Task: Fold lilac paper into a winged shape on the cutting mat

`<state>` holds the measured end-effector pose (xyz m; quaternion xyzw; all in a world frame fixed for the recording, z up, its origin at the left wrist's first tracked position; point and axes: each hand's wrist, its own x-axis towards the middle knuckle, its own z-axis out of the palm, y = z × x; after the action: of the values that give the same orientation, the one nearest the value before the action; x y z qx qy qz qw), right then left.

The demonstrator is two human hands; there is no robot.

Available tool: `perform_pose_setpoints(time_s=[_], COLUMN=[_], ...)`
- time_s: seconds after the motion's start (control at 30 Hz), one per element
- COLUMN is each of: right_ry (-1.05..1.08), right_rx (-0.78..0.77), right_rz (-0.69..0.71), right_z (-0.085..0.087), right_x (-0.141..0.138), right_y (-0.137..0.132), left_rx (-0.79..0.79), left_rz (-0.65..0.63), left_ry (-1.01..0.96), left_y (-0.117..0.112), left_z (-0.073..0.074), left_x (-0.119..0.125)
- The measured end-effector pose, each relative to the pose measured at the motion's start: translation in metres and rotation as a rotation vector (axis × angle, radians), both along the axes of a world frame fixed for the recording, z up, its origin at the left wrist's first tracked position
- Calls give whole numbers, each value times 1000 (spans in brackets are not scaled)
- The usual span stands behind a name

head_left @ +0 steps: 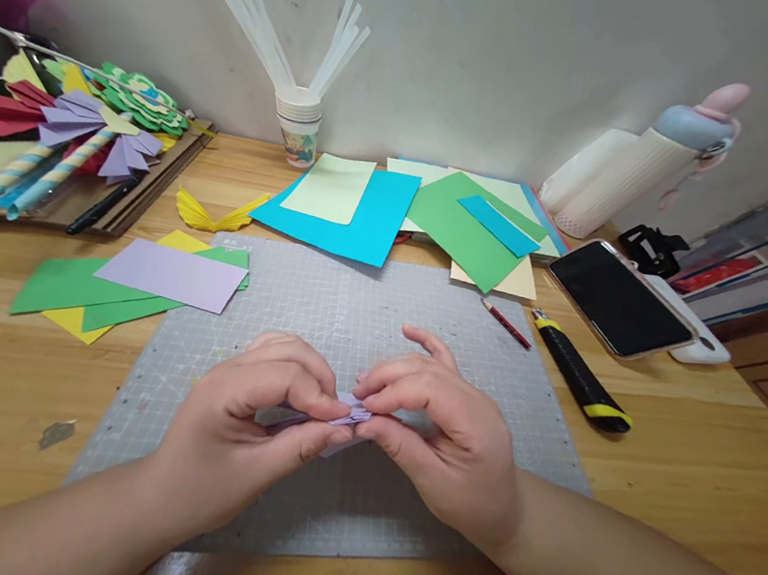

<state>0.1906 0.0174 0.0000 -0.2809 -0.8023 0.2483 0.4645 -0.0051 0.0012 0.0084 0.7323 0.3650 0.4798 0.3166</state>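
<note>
A folded lilac paper (358, 415) is pinched, thumbs against fingers, by the left hand (254, 398) and right hand (449, 431) over the mat (353, 297), whose corner print is too small to be read. Beyond, straws (252, 18) are held in a picture-printed cup (299, 144).

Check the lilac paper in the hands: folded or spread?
Folded: the lilac paper shows narrow, stacked layers where the left hand and right hand pinch it. Part is hidden.

The small folded purple paper (359, 415) looks dull. The flat black phone screen (621, 300) is shiny like glass. The light brown wooden table (699, 468) is smooth and a little shiny.
</note>
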Motion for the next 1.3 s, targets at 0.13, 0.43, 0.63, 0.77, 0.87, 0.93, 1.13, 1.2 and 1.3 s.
perform_pose_setpoints(time_s=[0.13,0.43,0.63,0.77,0.87,0.93,1.13,1.2,1.3], right_ry=[-6,0,-24,-21,-43,-59,-74,-77,-61], right_rx=[22,67,88,71,49,40,-2,-62,-204], right_rz=[12,29,35,43,54,61,109,124,119], right_z=[1,3,4,4,5,5,2,-2,-7], right_x=[0,1,2,2,2,2,2,2,0], right_y=[0,1,1,1,1,1,0,-1,0], left_rx=[-3,15,33,21,-6,-11,-48,-90,-242], left_rz=[-4,-14,-21,-24,-25,-21,-30,-22,34], left_ry=[12,31,29,25,21,24,36,12,-52], left_y=[0,-1,0,0,-1,-1,-3,-3,-2], left_z=[-2,-1,-1,-2,-3,-3,-2,-1,-1], left_x=[-2,-2,-1,-1,-2,-2,-2,-2,-3])
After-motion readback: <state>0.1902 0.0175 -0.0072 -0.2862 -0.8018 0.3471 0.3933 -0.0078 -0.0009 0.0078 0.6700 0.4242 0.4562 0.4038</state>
